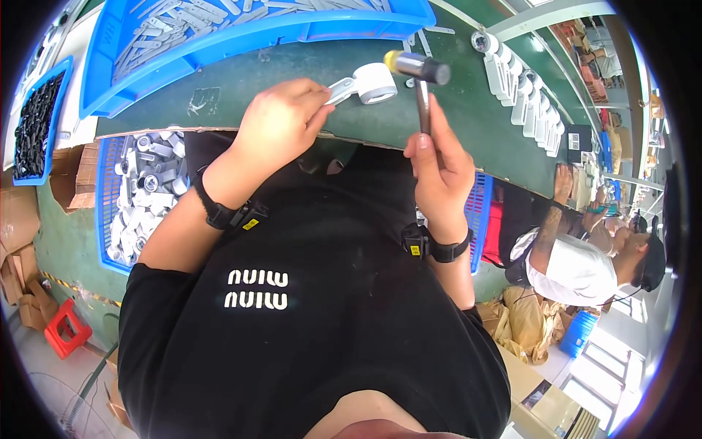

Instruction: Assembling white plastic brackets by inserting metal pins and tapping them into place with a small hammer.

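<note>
Evidently, the left hand [284, 113] is pinching a grey arm [342, 90] with a white cylinder [375, 82] at its end above the green table [285, 60]; the right hand [444, 172] is gripping a mallet [418, 67].

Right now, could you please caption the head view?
Left hand holds a white part; right hand grips a hammer.

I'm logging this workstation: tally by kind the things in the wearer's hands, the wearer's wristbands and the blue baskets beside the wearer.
Hammer: 1
White piece: 1
Wristbands: 2
Blue baskets: 2
Total: 6
</note>
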